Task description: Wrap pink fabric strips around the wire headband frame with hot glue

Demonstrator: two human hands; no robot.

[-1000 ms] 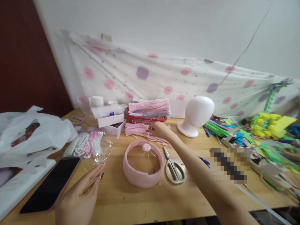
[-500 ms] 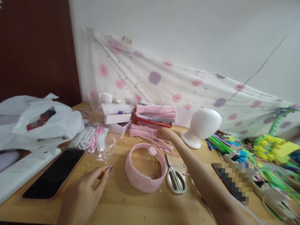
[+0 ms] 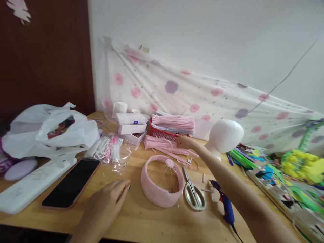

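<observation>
My right hand [image 3: 184, 141] reaches across the table to a bundle of pink fuzzy pipe cleaners [image 3: 158, 144], fingers closed on its right end. The fingertips are partly hidden. Close to the front edge, my left hand [image 3: 107, 202] rests with its fingers drawn together, and nothing shows between them. Between the hands stands a wide pink band ring [image 3: 159, 199] with a small pink disc [image 3: 169, 163] at its far rim, thin pale filaments fanning from it. Right of the ring lie scissors [image 3: 194, 195] with pale handles. A blue glue gun [image 3: 227, 207] sits under my right forearm.
A red basket [image 3: 164, 135] of pipe cleaners and white boxes [image 3: 133, 129] stand behind. A white foam head [image 3: 225, 136] is at back right. Bagged beads [image 3: 107, 148], a phone [image 3: 72, 184] and a plastic bag [image 3: 63, 131] occupy the left; a power strip [image 3: 269, 195] lies right.
The view has shifted, so most things sit further right. My left hand's fingers have come together. The glue gun now shows beside my right forearm. My right hand stays at the pink bundle.
</observation>
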